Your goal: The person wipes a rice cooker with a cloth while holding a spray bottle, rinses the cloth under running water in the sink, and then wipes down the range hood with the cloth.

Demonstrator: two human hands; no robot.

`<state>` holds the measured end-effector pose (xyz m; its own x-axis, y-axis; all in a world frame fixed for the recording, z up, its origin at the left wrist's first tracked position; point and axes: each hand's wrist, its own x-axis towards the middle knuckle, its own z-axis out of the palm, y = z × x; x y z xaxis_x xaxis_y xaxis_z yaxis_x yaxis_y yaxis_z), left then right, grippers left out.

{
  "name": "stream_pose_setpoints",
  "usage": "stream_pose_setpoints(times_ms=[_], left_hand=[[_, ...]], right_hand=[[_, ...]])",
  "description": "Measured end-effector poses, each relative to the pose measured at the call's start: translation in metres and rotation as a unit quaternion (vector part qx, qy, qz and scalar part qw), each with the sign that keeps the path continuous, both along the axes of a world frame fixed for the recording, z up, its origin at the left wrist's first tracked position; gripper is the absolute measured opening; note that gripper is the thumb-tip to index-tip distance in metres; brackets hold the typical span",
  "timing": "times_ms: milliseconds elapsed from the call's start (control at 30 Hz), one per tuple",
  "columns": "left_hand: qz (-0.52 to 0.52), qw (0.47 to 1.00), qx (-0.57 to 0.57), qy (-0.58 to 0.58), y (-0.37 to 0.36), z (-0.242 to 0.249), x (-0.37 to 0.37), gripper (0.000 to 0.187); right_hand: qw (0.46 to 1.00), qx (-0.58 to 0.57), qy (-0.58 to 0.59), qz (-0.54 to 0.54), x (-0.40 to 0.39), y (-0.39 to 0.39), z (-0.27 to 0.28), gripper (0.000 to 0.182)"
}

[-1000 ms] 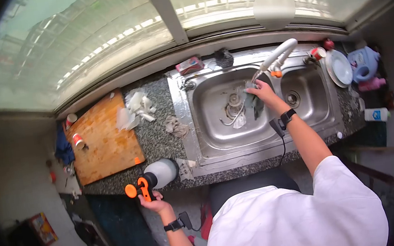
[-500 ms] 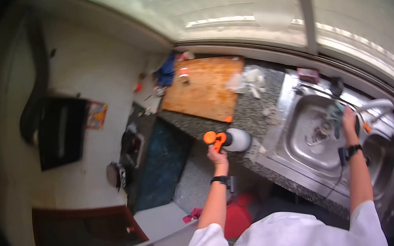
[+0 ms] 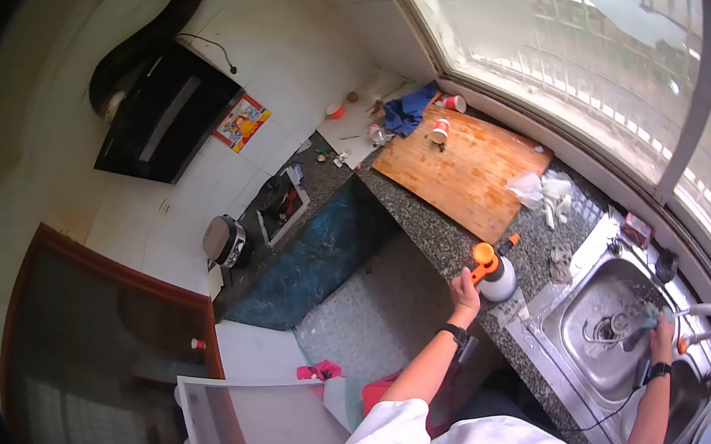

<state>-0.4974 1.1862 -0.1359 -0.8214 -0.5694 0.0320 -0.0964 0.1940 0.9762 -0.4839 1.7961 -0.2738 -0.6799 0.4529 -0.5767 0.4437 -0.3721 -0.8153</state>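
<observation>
My left hand (image 3: 465, 295) is wrapped round the orange handle of a spray bottle (image 3: 499, 283) with a white body. The bottle is near the counter's front edge, its orange head uppermost and its nozzle pointing toward the wooden board. Over the steel sink (image 3: 567, 331), my right hand (image 3: 663, 333) grips a grey-green cloth (image 3: 640, 333), which hangs into the basin beside the tap. Below the cloth, a drain strainer shows at the basin's bottom.
A large wooden cutting board (image 3: 456, 170) lies on the granite counter, with a paper cup (image 3: 440, 130) on it. Crumpled plastic bags (image 3: 538, 191) sit at its right corner. The white tap (image 3: 709, 316) curves over the sink. An opened cabinet panel (image 3: 262, 437) stands at lower left.
The view has swung left. My left hand has brought the spray bottle from a tilted pose to a more upright one at the counter edge. My right hand still holds the cloth over the sink.
</observation>
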Motion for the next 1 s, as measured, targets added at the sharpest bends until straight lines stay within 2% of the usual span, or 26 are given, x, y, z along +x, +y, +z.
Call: stream_pose_setpoints(times_ms=[67, 100, 133, 167, 200, 233, 267, 333, 367, 400, 433, 467, 533, 600, 633, 733, 767, 800, 833, 867, 900, 933, 967, 1000], left_hand=[[0.017, 0.999, -0.041, 0.027, 0.002, -0.001, -0.001, 0.066], [0.012, 0.999, -0.047, 0.019, 0.0, -0.005, -0.001, 0.066], [0.006, 0.998, -0.055, 0.009, -0.002, -0.009, -0.001, 0.066], [0.006, 0.999, -0.047, 0.019, -0.002, -0.01, -0.001, 0.066], [-0.001, 0.999, -0.032, 0.01, -0.004, -0.011, -0.001, 0.066], [0.002, 0.999, -0.04, 0.012, -0.005, -0.016, -0.002, 0.066], [0.006, 0.999, -0.048, 0.013, -0.006, -0.021, -0.003, 0.066], [0.006, 0.998, -0.068, 0.018, -0.006, -0.022, -0.003, 0.065], [0.008, 0.997, -0.077, 0.017, -0.009, -0.032, -0.004, 0.065], [0.005, 0.997, -0.078, 0.013, -0.008, -0.025, -0.003, 0.064], [-0.002, 0.998, -0.067, -0.012, -0.006, -0.02, -0.001, 0.065], [-0.009, 0.998, -0.056, -0.037, -0.005, -0.015, 0.001, 0.067], [0.0, 0.998, -0.052, -0.036, -0.006, -0.017, -0.003, 0.067], [0.006, 0.998, -0.046, -0.039, -0.005, -0.018, 0.001, 0.067], [0.008, 0.999, -0.032, -0.027, -0.003, -0.014, 0.001, 0.066], [0.011, 0.999, -0.033, -0.014, -0.005, -0.011, 0.0, 0.067], [0.001, 0.999, -0.039, -0.035, -0.007, -0.014, 0.0, 0.067], [-0.008, 0.997, -0.045, -0.056, -0.008, -0.014, 0.001, 0.068], [-0.015, 0.997, -0.055, -0.056, -0.009, -0.014, 0.001, 0.068], [-0.018, 0.997, -0.057, -0.053, -0.01, -0.015, 0.0, 0.068], [-0.017, 0.997, -0.054, -0.053, -0.01, -0.018, 0.0, 0.068], [-0.016, 0.997, -0.05, -0.053, -0.01, -0.019, 0.0, 0.068], [-0.014, 0.997, -0.05, -0.059, -0.009, -0.017, 0.0, 0.068], [-0.015, 0.997, -0.052, -0.056, -0.008, -0.015, 0.001, 0.068]], right_hand=[[0.988, -0.108, 0.107, -0.02, -0.003, 0.043, -0.076, 0.017], [0.985, 0.031, 0.152, 0.073, -0.002, 0.062, -0.106, 0.018], [0.95, 0.202, 0.189, 0.144, -0.001, 0.08, -0.133, 0.019], [0.892, 0.352, 0.223, 0.173, 0.002, 0.092, -0.15, 0.02], [0.943, 0.202, 0.215, 0.151, 0.002, 0.081, -0.137, 0.025], [0.987, -0.041, 0.156, 0.014, 0.001, 0.077, -0.135, 0.029], [0.948, -0.283, 0.081, -0.119, 0.001, 0.069, -0.127, 0.034], [0.917, -0.395, 0.003, -0.059, -0.005, 0.019, -0.016, 0.037], [0.932, -0.115, 0.145, 0.312, 0.006, 0.03, -0.026, 0.043], [0.931, -0.118, 0.15, 0.311, 0.003, 0.015, -0.01, 0.043], [0.96, -0.238, 0.085, 0.122, 0.001, 0.002, 0.007, 0.044], [0.935, -0.347, 0.016, -0.073, -0.002, -0.016, 0.031, 0.046], [0.932, -0.347, 0.058, -0.09, -0.008, -0.011, 0.001, 0.045], [0.89, -0.394, 0.112, -0.198, -0.015, 0.001, -0.041, 0.043], [0.909, -0.373, 0.133, -0.129, -0.017, -0.008, -0.027, 0.042], [0.919, -0.344, 0.175, -0.083, -0.017, 0.007, -0.053, 0.031], [0.944, -0.216, 0.244, 0.04, -0.019, 0.035, -0.108, 0.033], [0.943, -0.218, 0.247, 0.038, -0.013, 0.034, -0.101, 0.033], [0.973, -0.069, 0.198, 0.097, 0.002, 0.027, -0.081, 0.035], [0.975, 0.082, 0.142, 0.152, 0.011, 0.018, -0.066, 0.036], [0.975, 0.081, 0.144, 0.149, 0.011, 0.008, -0.059, 0.036], [0.925, 0.311, 0.091, 0.2, 0.01, 0.001, -0.053, 0.037], [0.818, 0.522, 0.032, 0.239, 0.011, -0.005, -0.048, 0.038], [0.819, 0.522, 0.034, 0.237, 0.014, -0.01, -0.046, 0.038]])
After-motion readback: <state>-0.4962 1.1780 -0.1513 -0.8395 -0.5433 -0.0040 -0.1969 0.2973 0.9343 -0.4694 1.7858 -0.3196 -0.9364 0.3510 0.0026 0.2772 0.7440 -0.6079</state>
